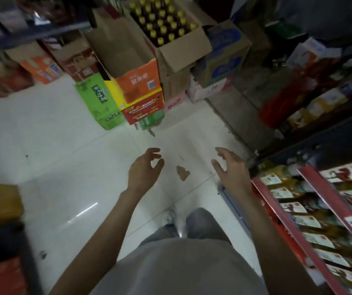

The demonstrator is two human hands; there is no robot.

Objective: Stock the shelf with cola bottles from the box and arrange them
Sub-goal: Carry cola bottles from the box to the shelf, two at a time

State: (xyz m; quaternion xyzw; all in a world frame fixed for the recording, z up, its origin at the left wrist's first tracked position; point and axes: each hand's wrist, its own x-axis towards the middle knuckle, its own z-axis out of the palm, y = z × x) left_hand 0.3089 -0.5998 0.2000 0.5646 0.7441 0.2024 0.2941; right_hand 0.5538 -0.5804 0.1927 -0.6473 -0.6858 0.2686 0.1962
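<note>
An open brown cardboard box (183, 52) stands at the top centre on stacked cartons. It is packed with several dark cola bottles with yellow caps (162, 22). My left hand (145, 169) hovers over the white floor, fingers loosely curled, holding nothing. My right hand (230, 167) hovers beside it with fingers spread, also empty. Both hands are well short of the box. The shelf (298, 209) with a red edge runs along the right, filled with labelled bottles.
An empty orange carton (128, 60) sits on green and yellow cartons (98, 101) left of the bottle box. More cartons line the back and left. Blue-printed boxes (224, 56) stand right of it. White tiled floor (64, 167) lies open ahead. My legs and shoe show below.
</note>
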